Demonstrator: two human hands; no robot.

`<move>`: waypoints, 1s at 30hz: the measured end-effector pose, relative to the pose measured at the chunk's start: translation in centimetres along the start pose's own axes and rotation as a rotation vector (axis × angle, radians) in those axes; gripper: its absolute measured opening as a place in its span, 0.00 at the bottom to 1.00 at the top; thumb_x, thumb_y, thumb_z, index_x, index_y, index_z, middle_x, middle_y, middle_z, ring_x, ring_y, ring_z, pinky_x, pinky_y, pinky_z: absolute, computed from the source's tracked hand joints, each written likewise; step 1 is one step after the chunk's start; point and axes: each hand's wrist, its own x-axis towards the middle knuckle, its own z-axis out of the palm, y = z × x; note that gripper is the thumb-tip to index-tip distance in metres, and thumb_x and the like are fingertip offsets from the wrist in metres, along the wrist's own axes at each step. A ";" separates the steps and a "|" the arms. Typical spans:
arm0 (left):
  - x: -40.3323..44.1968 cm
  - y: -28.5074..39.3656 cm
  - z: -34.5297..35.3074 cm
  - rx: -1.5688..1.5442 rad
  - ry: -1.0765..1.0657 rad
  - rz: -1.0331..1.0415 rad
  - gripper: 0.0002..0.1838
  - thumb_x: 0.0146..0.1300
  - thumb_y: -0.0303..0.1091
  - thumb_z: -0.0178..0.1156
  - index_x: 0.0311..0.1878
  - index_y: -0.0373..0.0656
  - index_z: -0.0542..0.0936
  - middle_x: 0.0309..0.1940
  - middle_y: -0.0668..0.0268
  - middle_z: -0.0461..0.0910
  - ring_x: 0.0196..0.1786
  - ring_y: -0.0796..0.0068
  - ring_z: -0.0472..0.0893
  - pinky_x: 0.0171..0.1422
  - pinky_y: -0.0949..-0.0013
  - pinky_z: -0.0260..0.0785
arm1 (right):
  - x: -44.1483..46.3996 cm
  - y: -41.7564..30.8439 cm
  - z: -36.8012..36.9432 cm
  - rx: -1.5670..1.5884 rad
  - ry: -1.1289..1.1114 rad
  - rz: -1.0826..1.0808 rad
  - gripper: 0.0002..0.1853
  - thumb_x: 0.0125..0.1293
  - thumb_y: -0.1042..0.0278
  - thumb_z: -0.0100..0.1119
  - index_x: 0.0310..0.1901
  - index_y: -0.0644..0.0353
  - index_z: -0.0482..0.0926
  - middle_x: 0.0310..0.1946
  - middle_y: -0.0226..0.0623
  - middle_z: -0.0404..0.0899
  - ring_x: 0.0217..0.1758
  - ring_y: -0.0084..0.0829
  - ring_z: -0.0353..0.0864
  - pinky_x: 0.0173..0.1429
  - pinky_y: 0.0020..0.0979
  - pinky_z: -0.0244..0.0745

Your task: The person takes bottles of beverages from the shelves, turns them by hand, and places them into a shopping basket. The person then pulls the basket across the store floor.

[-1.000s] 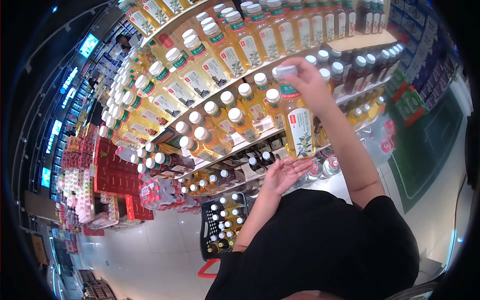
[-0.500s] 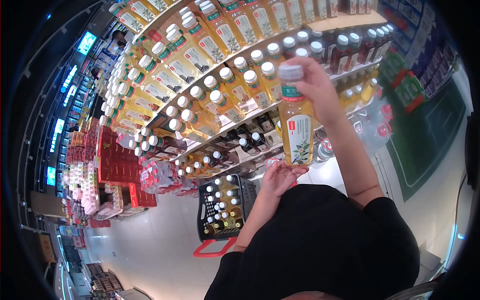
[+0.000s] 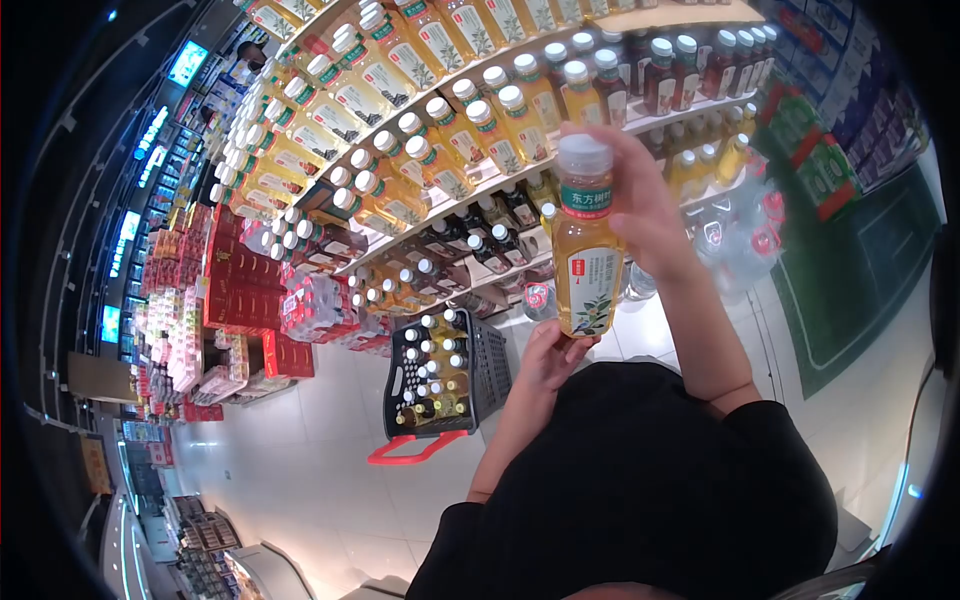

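A plain black shirt (image 3: 640,490) of matte cloth covers the torso. At its sides, the short left sleeve (image 3: 458,535) and right sleeve (image 3: 775,450) end near the elbows. Beyond the shirt, both slender forearms (image 3: 705,330) are bare.

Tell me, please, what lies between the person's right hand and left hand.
The head view shows a bottle between them: the right hand holds it near the neck, the left hand is at its base.

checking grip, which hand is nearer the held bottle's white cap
Right: the right hand is beside the white cap; the left hand at the base of the bottle.
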 end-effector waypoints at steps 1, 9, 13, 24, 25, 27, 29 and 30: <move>-0.5 -0.3 0.1 0.007 0.000 0.005 0.27 0.63 0.47 0.54 0.49 0.27 0.74 0.33 0.51 0.80 0.19 0.82 0.67 0.34 0.77 0.63 | -0.6 -0.3 0.2 0.002 0.003 -0.013 0.38 0.49 0.75 0.51 0.67 0.63 0.54 0.64 0.41 0.60 0.67 0.33 0.61 0.69 0.36 0.58; -4.8 -1.7 2.7 0.036 -0.016 0.056 0.24 0.63 0.47 0.55 0.44 0.29 0.76 0.30 0.56 0.81 0.19 0.82 0.67 0.32 0.77 0.62 | -4.9 -4.1 2.2 -0.103 -0.067 -0.079 0.47 0.38 0.80 0.38 0.69 0.62 0.44 0.68 0.46 0.49 0.69 0.39 0.58 0.71 0.40 0.54; -6.5 -2.7 3.3 0.008 -0.011 0.015 0.23 0.62 0.46 0.59 0.42 0.30 0.78 0.32 0.53 0.82 0.20 0.80 0.69 0.26 0.80 0.61 | -6.5 -5.0 2.6 -0.154 -0.116 -0.103 0.49 0.36 0.78 0.38 0.69 0.62 0.43 0.67 0.46 0.51 0.68 0.39 0.59 0.71 0.40 0.54; -7.9 -3.1 4.4 -0.022 0.014 0.001 0.23 0.61 0.47 0.59 0.42 0.30 0.77 0.31 0.54 0.82 0.19 0.81 0.68 0.27 0.81 0.62 | -8.3 -6.1 3.0 -0.225 -0.104 -0.065 0.45 0.46 0.66 0.48 0.70 0.60 0.45 0.69 0.51 0.49 0.64 0.45 0.66 0.64 0.41 0.64; -7.9 -3.1 4.4 -0.038 0.004 -0.002 0.23 0.61 0.46 0.59 0.42 0.30 0.77 0.31 0.54 0.82 0.19 0.81 0.68 0.27 0.81 0.62 | -8.4 -5.9 3.0 -0.249 -0.107 -0.085 0.45 0.46 0.66 0.47 0.70 0.60 0.45 0.69 0.51 0.49 0.64 0.45 0.66 0.64 0.41 0.64; -7.9 -3.3 4.0 -0.031 0.011 0.011 0.23 0.61 0.46 0.59 0.42 0.30 0.77 0.31 0.54 0.82 0.19 0.81 0.69 0.27 0.81 0.62 | -8.7 -5.7 3.2 -0.279 -0.104 -0.109 0.45 0.45 0.68 0.46 0.70 0.60 0.45 0.69 0.52 0.49 0.64 0.45 0.66 0.64 0.41 0.63; -8.4 -3.6 4.0 -0.031 0.035 0.017 0.23 0.61 0.46 0.59 0.43 0.30 0.77 0.31 0.54 0.82 0.19 0.81 0.69 0.27 0.81 0.62 | -8.8 -5.7 3.4 -0.298 -0.104 -0.120 0.45 0.44 0.69 0.45 0.70 0.60 0.45 0.68 0.52 0.50 0.64 0.45 0.66 0.64 0.42 0.63; -8.5 -3.5 4.2 -0.028 0.046 0.020 0.23 0.61 0.46 0.59 0.43 0.30 0.77 0.31 0.54 0.82 0.19 0.81 0.69 0.27 0.82 0.62 | -8.8 -5.6 3.4 -0.308 -0.108 -0.127 0.45 0.44 0.69 0.44 0.70 0.61 0.45 0.68 0.52 0.50 0.63 0.45 0.66 0.64 0.42 0.63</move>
